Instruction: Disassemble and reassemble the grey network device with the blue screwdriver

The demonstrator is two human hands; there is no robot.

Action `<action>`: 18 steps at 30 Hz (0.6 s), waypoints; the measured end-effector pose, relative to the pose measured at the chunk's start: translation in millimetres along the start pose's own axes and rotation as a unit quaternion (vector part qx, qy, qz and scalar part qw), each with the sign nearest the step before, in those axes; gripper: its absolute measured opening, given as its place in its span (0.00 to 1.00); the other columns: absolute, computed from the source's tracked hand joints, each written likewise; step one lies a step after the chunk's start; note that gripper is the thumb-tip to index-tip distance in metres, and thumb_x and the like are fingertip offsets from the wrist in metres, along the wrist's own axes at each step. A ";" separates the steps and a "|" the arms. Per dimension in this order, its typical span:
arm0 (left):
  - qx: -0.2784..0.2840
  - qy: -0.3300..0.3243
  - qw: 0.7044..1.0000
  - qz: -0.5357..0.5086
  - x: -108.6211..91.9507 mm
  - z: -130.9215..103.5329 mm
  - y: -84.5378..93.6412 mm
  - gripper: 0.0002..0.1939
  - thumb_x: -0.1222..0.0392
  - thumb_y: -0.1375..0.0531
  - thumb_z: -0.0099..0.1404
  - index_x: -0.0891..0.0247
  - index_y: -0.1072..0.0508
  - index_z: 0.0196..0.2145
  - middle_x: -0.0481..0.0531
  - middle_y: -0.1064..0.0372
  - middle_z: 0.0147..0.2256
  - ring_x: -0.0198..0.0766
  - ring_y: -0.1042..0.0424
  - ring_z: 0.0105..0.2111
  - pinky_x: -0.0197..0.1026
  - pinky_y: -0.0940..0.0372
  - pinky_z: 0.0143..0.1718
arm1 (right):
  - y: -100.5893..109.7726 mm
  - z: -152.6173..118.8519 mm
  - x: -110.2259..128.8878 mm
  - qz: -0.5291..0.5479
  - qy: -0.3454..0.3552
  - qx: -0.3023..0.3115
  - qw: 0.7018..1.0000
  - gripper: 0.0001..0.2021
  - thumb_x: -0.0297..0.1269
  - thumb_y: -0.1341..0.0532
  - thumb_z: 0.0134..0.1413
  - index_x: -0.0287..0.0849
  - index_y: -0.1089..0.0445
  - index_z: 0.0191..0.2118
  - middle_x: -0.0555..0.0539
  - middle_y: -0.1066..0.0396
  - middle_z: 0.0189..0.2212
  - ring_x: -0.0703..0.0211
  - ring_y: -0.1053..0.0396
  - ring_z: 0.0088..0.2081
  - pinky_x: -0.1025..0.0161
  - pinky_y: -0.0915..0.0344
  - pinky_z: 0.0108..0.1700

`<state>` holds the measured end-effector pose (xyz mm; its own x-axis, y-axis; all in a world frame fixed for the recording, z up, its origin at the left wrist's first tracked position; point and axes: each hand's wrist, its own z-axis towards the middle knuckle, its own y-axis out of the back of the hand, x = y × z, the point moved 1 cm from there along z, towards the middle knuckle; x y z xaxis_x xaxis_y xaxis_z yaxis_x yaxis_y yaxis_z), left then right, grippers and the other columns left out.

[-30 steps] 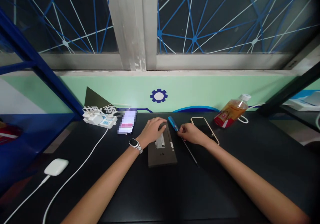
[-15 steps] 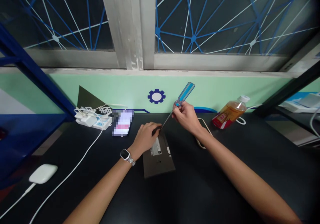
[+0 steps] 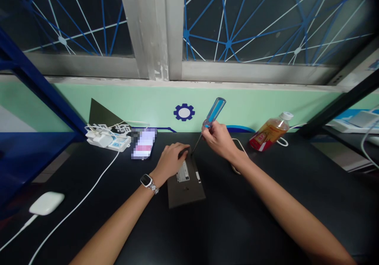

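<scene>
At the far left of the black table (image 3: 266, 225) lay a white charger puck (image 3: 46, 202), its cable running to a white power strip (image 3: 108, 140) near the wall, with a phone (image 3: 143, 143) just right of it. The left hand (image 3: 171, 161), a watch (image 3: 147, 181) on its wrist, pressed flat on the far end of a dark flat device (image 3: 185, 183), fingers closed loosely over its edge. The right hand (image 3: 219, 138) was clamped around a blue-handled screwdriver (image 3: 209, 122), tilted with its tip down at the device's far corner, just beside the left fingertips. The step seemed to call for seating the tip squarely, bringing the shaft nearer upright, and firm downward pressure so the device could not slide. Farther right, an amber bottle (image 3: 270, 131) leaned by the wall.
</scene>
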<state>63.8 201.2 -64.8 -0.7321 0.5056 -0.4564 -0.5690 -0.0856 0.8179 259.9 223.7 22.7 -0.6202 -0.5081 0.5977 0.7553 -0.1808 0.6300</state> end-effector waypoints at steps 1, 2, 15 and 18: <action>0.000 0.000 1.000 0.000 -0.1 0.1 0.1 0.15 0.60 0.48 0.74 0.54 0.28 0.54 0.52 0.26 0.51 0.48 0.29 0.50 0.52 0.37 0.49 | 0.2 -0.1 0.3 -0.001 0.004 0.000 1.000 0.08 0.33 0.46 0.58 0.45 0.44 0.27 0.56 0.42 0.17 0.66 0.47 0.20 0.64 0.50 0.26; -0.001 0.000 1.000 0.000 -0.2 0.1 0.2 0.15 0.60 0.48 0.74 0.54 0.28 0.54 0.52 0.26 0.51 0.48 0.29 0.50 0.52 0.37 0.49 | 0.4 -0.2 0.5 -0.002 0.008 -0.001 1.000 0.08 0.33 0.46 0.58 0.45 0.44 0.28 0.56 0.43 0.17 0.66 0.47 0.20 0.64 0.49 0.26; -0.002 -0.001 1.000 0.002 -0.4 0.3 0.7 0.15 0.60 0.48 0.73 0.54 0.28 0.54 0.53 0.26 0.51 0.48 0.29 0.50 0.51 0.37 0.48 | 3.3 2.1 0.7 0.022 0.024 0.048 0.998 0.08 0.35 0.46 0.59 0.46 0.45 0.29 0.56 0.43 0.19 0.66 0.47 0.21 0.64 0.49 0.25; -0.001 -0.001 1.000 0.002 -0.3 0.5 0.6 0.15 0.60 0.48 0.73 0.54 0.28 0.54 0.52 0.26 0.51 0.48 0.29 0.50 0.51 0.37 0.49 | 3.7 1.6 2.3 0.027 0.040 0.061 0.997 0.08 0.34 0.47 0.59 0.46 0.45 0.29 0.56 0.43 0.20 0.66 0.47 0.21 0.64 0.49 0.26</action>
<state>63.9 201.4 -64.0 -0.7333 0.5077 -0.4523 -0.5666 -0.0887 0.8192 261.0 223.2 27.2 -0.5574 -0.5806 0.5934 0.7519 -0.0498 0.6574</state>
